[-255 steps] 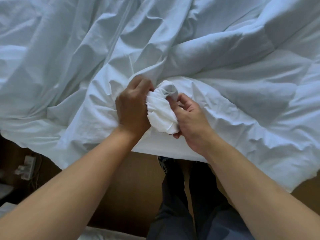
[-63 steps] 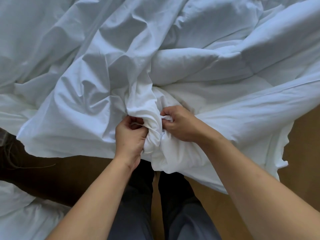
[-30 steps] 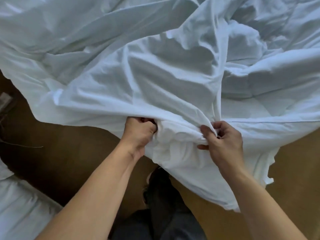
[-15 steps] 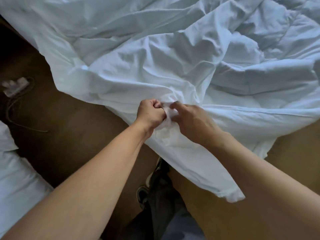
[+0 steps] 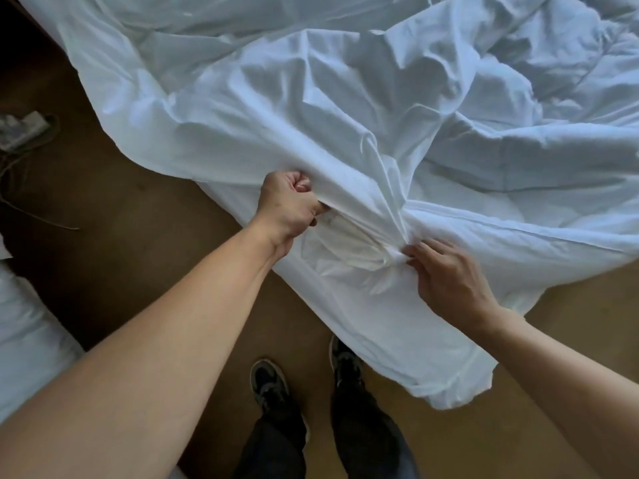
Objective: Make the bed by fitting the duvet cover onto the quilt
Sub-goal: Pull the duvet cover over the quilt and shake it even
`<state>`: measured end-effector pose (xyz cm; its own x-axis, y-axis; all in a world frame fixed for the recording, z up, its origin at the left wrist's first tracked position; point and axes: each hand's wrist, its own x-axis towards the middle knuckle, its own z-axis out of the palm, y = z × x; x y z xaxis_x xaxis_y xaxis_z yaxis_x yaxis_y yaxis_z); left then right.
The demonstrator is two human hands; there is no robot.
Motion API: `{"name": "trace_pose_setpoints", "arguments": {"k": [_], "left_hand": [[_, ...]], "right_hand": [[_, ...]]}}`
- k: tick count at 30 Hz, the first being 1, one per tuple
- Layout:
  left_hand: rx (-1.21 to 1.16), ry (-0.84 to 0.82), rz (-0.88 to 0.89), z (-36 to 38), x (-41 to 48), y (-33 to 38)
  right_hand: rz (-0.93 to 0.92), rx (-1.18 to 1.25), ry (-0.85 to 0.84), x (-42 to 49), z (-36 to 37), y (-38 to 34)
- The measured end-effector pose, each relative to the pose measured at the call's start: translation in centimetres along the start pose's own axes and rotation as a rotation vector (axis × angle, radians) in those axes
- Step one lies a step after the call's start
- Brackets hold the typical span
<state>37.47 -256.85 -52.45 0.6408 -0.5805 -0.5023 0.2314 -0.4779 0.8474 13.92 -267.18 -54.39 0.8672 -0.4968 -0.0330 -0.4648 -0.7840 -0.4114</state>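
Observation:
A white duvet cover [image 5: 262, 108] lies crumpled across the bed and hangs over its near edge toward the floor. The quilt [image 5: 539, 98] shows as puffy white folds at the upper right. My left hand [image 5: 288, 202] is a fist gripping a fold of the cover's edge, pulled taut to the left. My right hand [image 5: 446, 271] pinches bunched fabric where the folds gather, about a hand's width to the right. Between my hands a slack pocket of cloth opens. A corner of the cover [image 5: 456, 388] dangles below my right forearm.
Brown floor [image 5: 131, 257] runs under the bed edge. My two feet in dark shoes [image 5: 269, 382] stand close to the hanging cloth. A power strip with cables [image 5: 24, 129] lies at the left. More white bedding [image 5: 27, 333] sits at the lower left.
My hands, touching half a second ago, have spread apart, the left pulling its fold leftward and the right moving right and down. The cloth between them has stretched open.

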Motion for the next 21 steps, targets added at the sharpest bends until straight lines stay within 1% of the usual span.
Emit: {"name": "trace_pose_setpoints", "arguments": {"k": [1, 3, 4, 5, 7, 8, 9, 10, 12, 13, 14, 16, 18, 21], "left_hand": [[-0.004, 0.011, -0.002, 0.2, 0.0, -0.2], [0.003, 0.033, -0.011, 0.5, -0.3, -0.6], [0.014, 0.043, -0.016, 0.7, -0.6, -0.8], [0.031, 0.054, -0.010, 0.8, -0.8, -1.1], [0.089, 0.073, 0.046, 0.9, -1.1, -1.5], [0.125, 0.079, 0.087, 1.0, -1.3, -1.5], [0.152, 0.084, 0.125, 1.0, -1.3, -1.6], [0.162, 0.088, 0.155, 1.1, -1.4, -1.7], [0.151, 0.100, 0.188, 1.2, -1.5, -1.8], [0.132, 0.118, 0.187, 1.0, -1.6, -1.7], [0.100, 0.143, 0.181, 0.9, -1.6, -1.6], [0.025, 0.179, 0.172, 0.6, -1.3, -1.3], [-0.013, 0.169, 0.179, 0.7, -1.1, -0.7], [-0.061, 0.132, 0.184, 1.5, -1.3, 0.6]], "right_hand": [[0.077, 0.039, -0.035, 0.3, 0.0, 0.0], [0.303, 0.113, -0.089, 1.3, -0.3, -0.2], [0.359, 0.104, -0.050, 1.9, -0.7, -0.6], [0.347, 0.060, 0.053, 2.4, -1.2, -1.4], [0.175, -0.007, 0.292, 3.9, -2.2, -4.4], [0.083, -0.028, 0.333, 5.2, -2.5, -6.0], [0.034, -0.059, 0.285, 6.6, -2.4, -7.1], [0.042, -0.083, 0.180, 8.2, -2.0, -7.8], [0.150, -0.047, 0.017, 11.0, -1.0, -7.7], [0.209, 0.007, -0.013, 12.0, -0.8, -6.9], [0.266, 0.053, -0.011, 12.6, -0.8, -5.7], [0.362, 0.134, 0.051, 12.0, -1.4, -3.4], [0.450, 0.240, 0.099, 10.0, -2.0, -2.0], [0.516, 0.362, 0.156, 7.0, -2.4, -1.4]]}}
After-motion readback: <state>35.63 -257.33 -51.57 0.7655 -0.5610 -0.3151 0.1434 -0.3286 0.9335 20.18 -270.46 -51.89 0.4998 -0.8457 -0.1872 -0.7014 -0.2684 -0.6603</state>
